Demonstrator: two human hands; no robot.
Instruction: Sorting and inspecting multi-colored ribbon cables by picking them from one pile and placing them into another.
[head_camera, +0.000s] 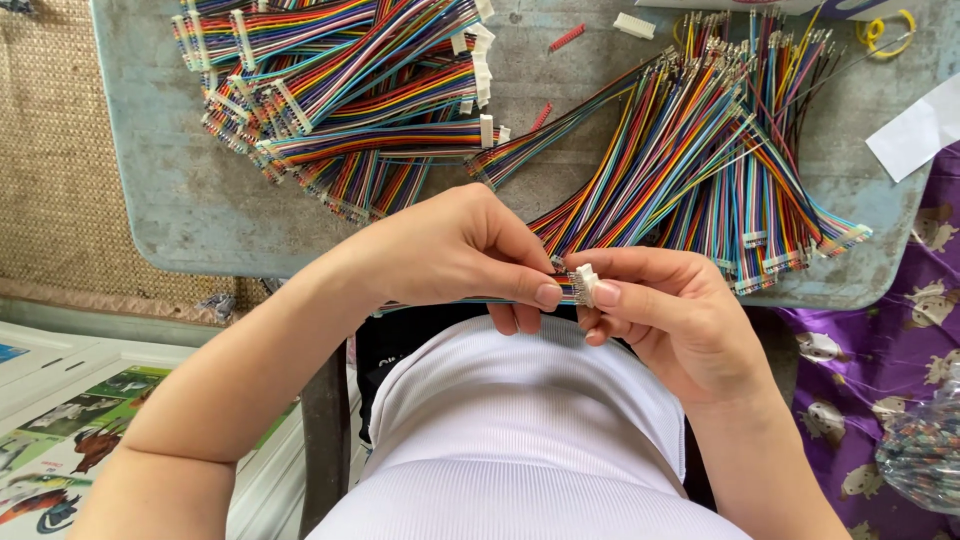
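Down below sits a worn grey table (180, 200), scuffed and blotchy, its near edge rounded at the corners. To the left of it runs a woven mat (50, 150), and lower left there are printed sheets (70, 440) with coloured pictures. On the right, purple cloth (900, 350) with little cartoon figures drapes past the table's edge.

Two heaps on the table: upper left, a pile of wire strips with white plugs (350, 90) already on their ends; to the right, a fan of loose wires (700, 150) in rainbow colours, bare metal tips pointing away. A few stray white plugs and small red bits lie between them, and a yellow ring (890, 30) sits at the top right, partly cut off by the frame.

At the near edge, over the lap, the left hand (460, 250) pinches a flat wire strip (565, 285) between thumb and forefinger; the right hand (670, 310) grips a small white plug (586, 283) right against the strip's end. Both hands meet there, fingertips nearly touching. Whether the wires are seated in the plug is hard to tell; the fingers hide the join.

Bottom right, a clear bag (925, 450) holds small mixed parts, too blurred to name, and runs off the frame.
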